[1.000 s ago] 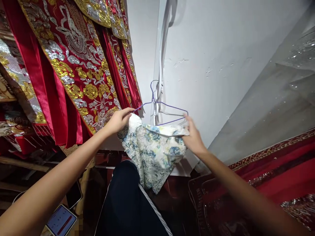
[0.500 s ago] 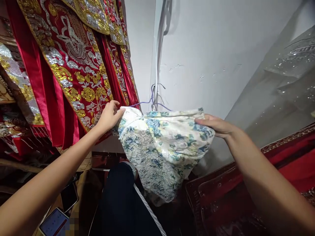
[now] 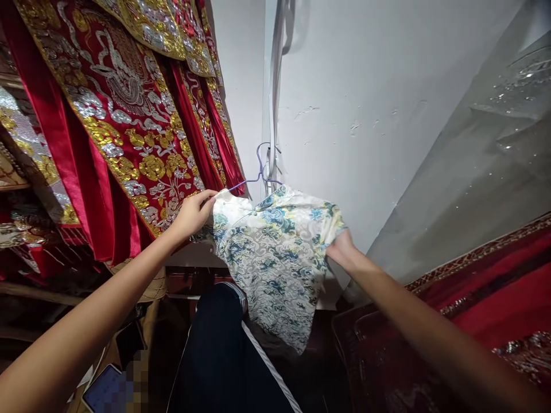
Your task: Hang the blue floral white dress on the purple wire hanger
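The left hand [image 3: 194, 211] pinches one shoulder of a small floral garment [image 3: 275, 252], fingers closed on the cloth's edge. The right hand [image 3: 340, 251] grips the opposite short sleeve, its fingers mostly tucked behind the fabric, so only the back of the hand and the wrist show. Between the two hands the garment hangs spread out, front facing the camera, its small standing collar and slanted front closure now readable.

A second ago a purple wire hanger [image 3: 259, 172] showed as a bare triangle above bunched cloth; half a second ago the right hand was drawing the fabric up and across it. Now the hanger's arms are hidden inside the shoulders and only the hook and a short stretch of wire stick out above the collar, just above the hands. Judging from that, the garment sits on the hanger and both hands are tugging it straight.

Just left of the left hand hang red embroidered robes [image 3: 129, 115] with gold and silver thread, almost touching its knuckles. Behind the hook runs a pale wall [image 3: 365, 86] with a white vertical strip. Below the garment is a dark garment with a white stripe [image 3: 224, 355]; below and right of the right arm lies more red cloth [image 3: 495, 298]. A phone [image 3: 105, 390] lies under the left forearm.
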A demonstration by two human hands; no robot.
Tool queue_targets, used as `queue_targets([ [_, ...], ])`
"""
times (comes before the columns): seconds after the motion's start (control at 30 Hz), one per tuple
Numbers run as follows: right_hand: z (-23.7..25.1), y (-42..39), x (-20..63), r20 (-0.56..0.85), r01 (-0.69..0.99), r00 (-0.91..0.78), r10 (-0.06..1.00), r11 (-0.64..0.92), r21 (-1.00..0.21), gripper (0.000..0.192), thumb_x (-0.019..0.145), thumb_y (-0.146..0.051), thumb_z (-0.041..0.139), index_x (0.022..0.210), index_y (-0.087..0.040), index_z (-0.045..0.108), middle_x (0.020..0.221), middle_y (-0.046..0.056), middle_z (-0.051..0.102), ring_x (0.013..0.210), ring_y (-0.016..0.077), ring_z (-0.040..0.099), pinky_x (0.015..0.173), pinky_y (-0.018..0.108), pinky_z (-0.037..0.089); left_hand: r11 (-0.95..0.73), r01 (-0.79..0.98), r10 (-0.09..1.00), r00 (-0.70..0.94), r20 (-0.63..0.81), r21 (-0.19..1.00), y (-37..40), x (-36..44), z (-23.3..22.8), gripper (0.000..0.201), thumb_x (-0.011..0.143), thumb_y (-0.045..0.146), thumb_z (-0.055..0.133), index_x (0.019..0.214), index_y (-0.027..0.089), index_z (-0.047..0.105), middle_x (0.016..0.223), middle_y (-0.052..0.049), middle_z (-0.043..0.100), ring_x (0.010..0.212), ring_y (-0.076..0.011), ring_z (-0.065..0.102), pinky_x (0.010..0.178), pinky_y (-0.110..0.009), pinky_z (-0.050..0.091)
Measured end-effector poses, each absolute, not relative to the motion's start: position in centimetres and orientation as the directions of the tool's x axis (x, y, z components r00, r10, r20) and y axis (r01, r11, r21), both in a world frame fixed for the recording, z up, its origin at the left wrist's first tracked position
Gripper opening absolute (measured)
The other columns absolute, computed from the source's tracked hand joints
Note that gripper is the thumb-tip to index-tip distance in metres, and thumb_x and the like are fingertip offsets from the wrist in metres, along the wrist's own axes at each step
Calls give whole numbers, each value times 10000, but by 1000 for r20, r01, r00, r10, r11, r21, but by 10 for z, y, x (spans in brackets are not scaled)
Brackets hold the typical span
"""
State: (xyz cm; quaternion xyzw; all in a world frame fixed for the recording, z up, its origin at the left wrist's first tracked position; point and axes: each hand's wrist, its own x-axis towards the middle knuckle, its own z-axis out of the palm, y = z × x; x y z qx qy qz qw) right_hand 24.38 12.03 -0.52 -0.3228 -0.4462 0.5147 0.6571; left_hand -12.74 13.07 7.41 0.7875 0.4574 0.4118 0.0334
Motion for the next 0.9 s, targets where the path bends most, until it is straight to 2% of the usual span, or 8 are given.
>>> queue_targets([
  [0.13, 34, 108, 270, 155, -590, -60, 986, 90, -802, 579, 852, -692, 445, 1063, -194, 651, 1150, 145, 700, 1220, 340, 586, 979, 583, 495, -550, 721, 757, 218, 617, 420, 127, -124, 74, 324, 952, 370, 432, 1081, 183, 663, 992, -53, 720, 876, -220, 638, 792, -304, 456],
  [0.23, 72, 87, 266, 282, -614, -111, 953, 157, -774, 668, 863, -727, 381, 1143, -179, 641, 1208, 150, 675, 1272, 332, 547, 1022, 574, 456, -518, 712, 769, 145, 623, 474, 130, -121, 76, 315, 949, 414, 434, 956, 176, 642, 919, -47, 692, 835, -207, 613, 749, -291, 442],
  [0.33, 98, 65, 243, 377, -457, -160, 912, 270, -847, 778, 853, -780, 300, 1219, -175, 626, 1186, 125, 684, 1257, 318, 562, 1020, 560, 450, -501, 694, 793, 127, 596, 517, 135, -122, 77, 358, 946, 479, 439, 859, 181, 617, 819, -31, 651, 770, -189, 581, 686, -276, 421],
  [0.43, 102, 49, 221, 284, -208, -356, 890, 221, -953, 924, 795, -871, 237, 1201, -157, 661, 1097, 129, 714, 1189, 329, 607, 965, 531, 485, -503, 678, 804, 140, 577, 536, 137, -122, 73, 390, 923, 510, 484, 727, 183, 564, 687, -7, 570, 666, -165, 515, 633, -268, 395],
  [0.53, 85, 45, 208, 143, 95, -672, 727, 276, -957, 805, 795, -821, 426, 1167, -165, 706, 1066, 143, 732, 1134, 339, 634, 935, 488, 506, -546, 578, 809, 175, 561, 607, 127, -116, 67, 448, 949, 536, 427, 713, 179, 560, 690, -13, 566, 670, -162, 517, 655, -277, 425],
  [0.63, 53, 55, 197, 117, 379, -687, 717, 490, -785, 578, 834, -581, 628, 1286, -220, 649, 1240, 133, 679, 1182, 330, 610, 999, 503, 474, -598, 474, 797, 270, 541, 646, 102, -98, 67, 495, 973, 573, 365, 853, 175, 635, 830, -50, 645, 788, -184, 586, 759, -301, 472],
  [0.8, 4, 72, 166, 449, 544, -528, 721, 693, -473, 1088, 737, -439, 765, 1596, -279, 116, 1644, 128, 184, 1497, 357, 208, 1187, 575, 248, -708, 250, 696, 408, 591, 660, 53, -50, 79, 558, 986, 609, 283, 910, 193, 647, 986, -92, 682, 981, -231, 634, 943, -372, 473],
  [0.9, -10, 69, 143, 601, 594, -467, 649, 734, -331, 1053, 753, -415, 743, 1585, -310, 106, 1627, 114, 220, 1491, 399, 171, 1212, 616, 125, -733, 79, 631, 451, 631, 676, 31, -27, 84, 571, 996, 592, 255, 926, 202, 667, 1082, -101, 696, 1099, -255, 624, 1064, -426, 420],
])
